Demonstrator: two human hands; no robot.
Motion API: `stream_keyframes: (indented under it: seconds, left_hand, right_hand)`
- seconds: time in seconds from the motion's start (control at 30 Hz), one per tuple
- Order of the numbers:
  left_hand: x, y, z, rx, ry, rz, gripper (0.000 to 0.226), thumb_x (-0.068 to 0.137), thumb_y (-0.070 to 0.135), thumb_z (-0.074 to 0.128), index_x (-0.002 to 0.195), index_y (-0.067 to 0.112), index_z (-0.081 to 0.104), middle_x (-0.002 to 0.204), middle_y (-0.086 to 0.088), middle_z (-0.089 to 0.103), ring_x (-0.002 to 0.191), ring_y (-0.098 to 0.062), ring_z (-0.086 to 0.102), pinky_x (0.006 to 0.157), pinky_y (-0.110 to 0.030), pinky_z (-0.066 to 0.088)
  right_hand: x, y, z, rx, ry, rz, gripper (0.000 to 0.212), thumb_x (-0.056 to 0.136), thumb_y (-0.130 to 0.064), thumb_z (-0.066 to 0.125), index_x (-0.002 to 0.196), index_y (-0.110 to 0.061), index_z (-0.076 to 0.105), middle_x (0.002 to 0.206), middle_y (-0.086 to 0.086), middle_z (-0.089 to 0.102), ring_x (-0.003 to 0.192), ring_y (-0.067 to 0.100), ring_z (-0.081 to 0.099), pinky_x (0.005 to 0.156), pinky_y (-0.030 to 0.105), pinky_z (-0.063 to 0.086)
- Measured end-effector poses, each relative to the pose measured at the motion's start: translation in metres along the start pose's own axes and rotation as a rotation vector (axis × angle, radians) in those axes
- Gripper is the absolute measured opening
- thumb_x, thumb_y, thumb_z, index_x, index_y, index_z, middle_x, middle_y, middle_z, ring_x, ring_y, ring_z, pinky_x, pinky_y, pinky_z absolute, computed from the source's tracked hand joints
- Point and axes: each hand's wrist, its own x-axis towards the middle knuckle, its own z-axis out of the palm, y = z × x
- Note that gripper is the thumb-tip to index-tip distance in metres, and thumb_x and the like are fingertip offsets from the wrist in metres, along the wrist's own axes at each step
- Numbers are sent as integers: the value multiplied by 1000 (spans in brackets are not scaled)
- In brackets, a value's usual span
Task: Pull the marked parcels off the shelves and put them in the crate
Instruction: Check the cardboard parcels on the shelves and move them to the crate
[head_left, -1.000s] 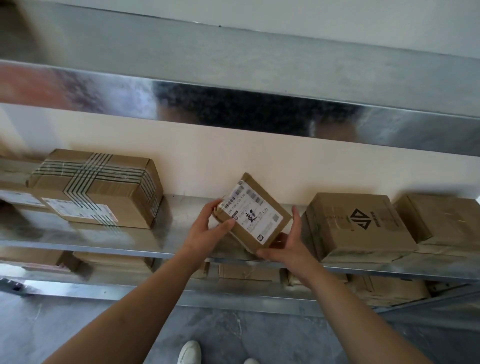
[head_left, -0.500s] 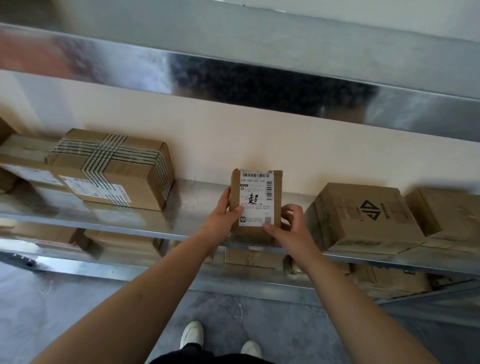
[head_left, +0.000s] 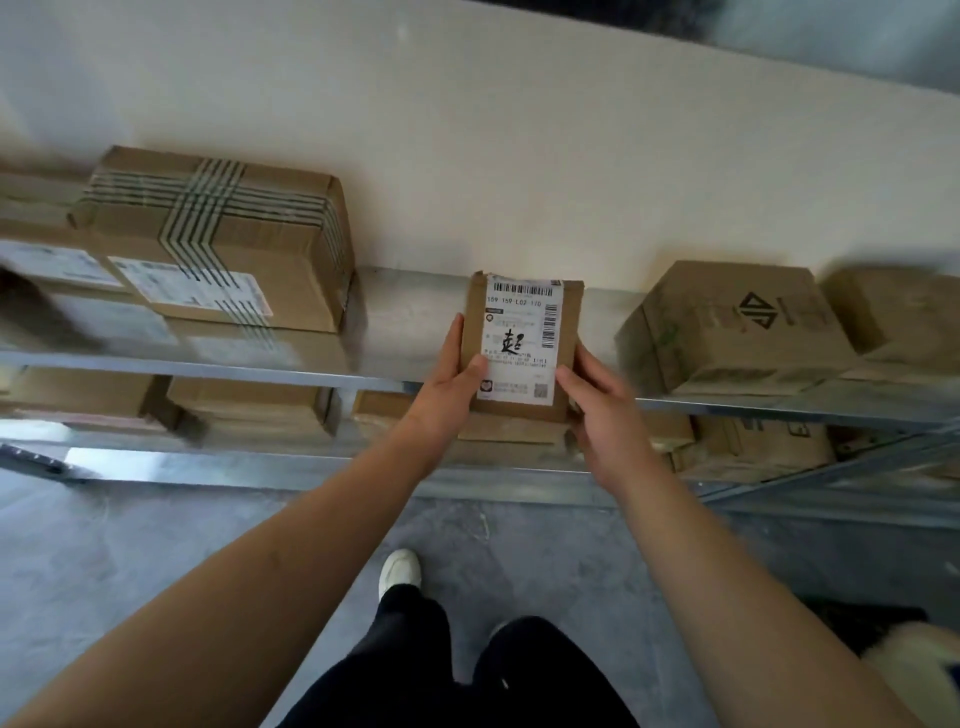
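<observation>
Both hands, left hand (head_left: 447, 387) and right hand (head_left: 605, 410), grasp 1 small labelled parcel (head_left: 522, 345) by its sides, near the shelf (head_left: 779, 402) edge between larger boxes.

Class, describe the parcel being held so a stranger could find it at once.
Start at the metal shelf along the pale wall. In the gap between the striped-tape box and the logo box, the left hand and right hand grip a small parcel. Only it stands upright, with a handwritten character on its label.
</observation>
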Motion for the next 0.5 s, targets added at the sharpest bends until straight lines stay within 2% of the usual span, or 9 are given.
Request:
stream_keyframes:
  seconds: [0.13,0.23,0.3,0.43,0.5]
  left_hand:
    - [-41,-23,5,18,65,-19,54,104,29,42,151,46,21,135,15,49,114,-4,49,109,-29,33]
    - [-76,-61,15,5,82,-12,55,103,29,43,151,45,22,143,12,48,129,-11,46,115,-38,32]
    - [-99,-90,24,-20,119,-19,55,103,26,43,151,43,23,145,8,49,130,-13,48,114,-40,35]
    - [-163,-139,45,-80,238,-55,56,102,19,44,152,36,25,143,5,52,126,-11,52,110,-34,41]
    - [-195,-159,47,-117,292,-73,56,103,17,43,153,33,25,138,7,55,119,-4,55,99,-22,47]
  right_hand:
    - [-37,19,-15,94,-25,92,44,95,-5,56,136,-19,57,119,1,71,113,22,66,97,42,52]
    - [-63,38,-31,68,-65,148,43,93,-3,58,133,-19,59,112,0,74,102,17,70,88,34,55]
    - [-79,56,-42,39,-97,187,45,92,-2,59,134,-18,58,116,1,72,105,17,69,90,34,54]
    - [-123,92,-53,-42,-168,259,42,93,0,57,130,-19,61,116,-2,72,107,18,66,90,35,52]
    - [-145,102,-49,-103,-230,285,37,93,0,56,119,-24,66,109,-5,74,106,19,66,92,38,50]
